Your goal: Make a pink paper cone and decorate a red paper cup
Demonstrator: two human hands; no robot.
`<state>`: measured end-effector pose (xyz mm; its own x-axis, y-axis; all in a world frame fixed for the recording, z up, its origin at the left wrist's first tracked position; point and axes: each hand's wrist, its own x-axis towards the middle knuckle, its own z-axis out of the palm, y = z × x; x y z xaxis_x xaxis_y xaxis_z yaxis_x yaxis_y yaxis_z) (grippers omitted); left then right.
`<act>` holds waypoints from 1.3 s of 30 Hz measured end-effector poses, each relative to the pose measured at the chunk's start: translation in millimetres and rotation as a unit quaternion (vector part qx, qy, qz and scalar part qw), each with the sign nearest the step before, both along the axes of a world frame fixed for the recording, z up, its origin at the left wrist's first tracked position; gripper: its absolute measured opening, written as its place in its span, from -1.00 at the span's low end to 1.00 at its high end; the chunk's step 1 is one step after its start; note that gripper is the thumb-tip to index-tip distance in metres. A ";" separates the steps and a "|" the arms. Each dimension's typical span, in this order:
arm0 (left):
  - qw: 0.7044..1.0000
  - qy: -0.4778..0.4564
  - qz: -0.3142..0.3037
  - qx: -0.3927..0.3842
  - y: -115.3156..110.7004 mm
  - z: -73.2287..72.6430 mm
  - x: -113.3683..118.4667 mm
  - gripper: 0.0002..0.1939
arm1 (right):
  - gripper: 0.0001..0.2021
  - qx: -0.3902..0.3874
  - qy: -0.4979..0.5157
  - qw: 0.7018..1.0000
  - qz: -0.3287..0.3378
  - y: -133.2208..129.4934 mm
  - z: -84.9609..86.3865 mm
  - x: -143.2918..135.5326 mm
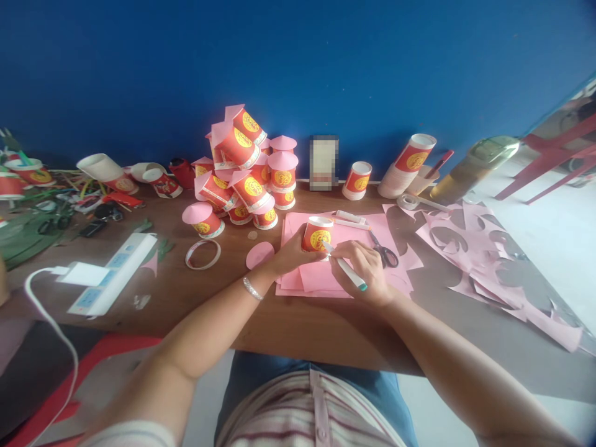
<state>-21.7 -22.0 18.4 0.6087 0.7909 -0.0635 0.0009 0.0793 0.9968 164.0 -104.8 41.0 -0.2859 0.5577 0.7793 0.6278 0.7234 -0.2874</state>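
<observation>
My left hand is wrapped round the left side of a red paper cup with a yellow round emblem and a white rim. My right hand grips a white marker with a green end, its tip against or very near the cup's front; contact is hard to tell. Beneath both hands lies a stack of pink paper sheets. Scissors with dark handles rest on the paper just right of my right hand. White and orange markers lie behind the cup, and a pink paper disc is left of it.
Behind to the left stands a pile of red cups with pink cone tops. A single cup, stacked cups and a tape roll are at the back right. Pink scraps spread rightward; a power strip lies left.
</observation>
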 end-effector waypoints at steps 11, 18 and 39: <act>1.000 -0.006 -0.011 0.013 1.8 -4.1 -0.4 -0.18 | -0.80 0.001 -0.005 1.000 -0.008 1.4 -3.9 0.9; 0.999 -0.014 -0.022 0.023 0.8 -2.2 1.3 -0.19 | -0.80 0.006 -0.007 1.000 0.005 3.2 -5.0 1.5; 1.000 -0.025 -0.006 0.006 3.1 -4.8 0.4 -0.29 | -0.80 -0.006 -0.009 1.000 0.022 3.5 -4.2 -0.3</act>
<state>-21.3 -18.9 13.6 0.6199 0.7844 -0.0229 -0.0489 0.0678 0.9965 163.7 -101.3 36.8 -0.3250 0.5526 0.7675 0.6000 0.7478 -0.2843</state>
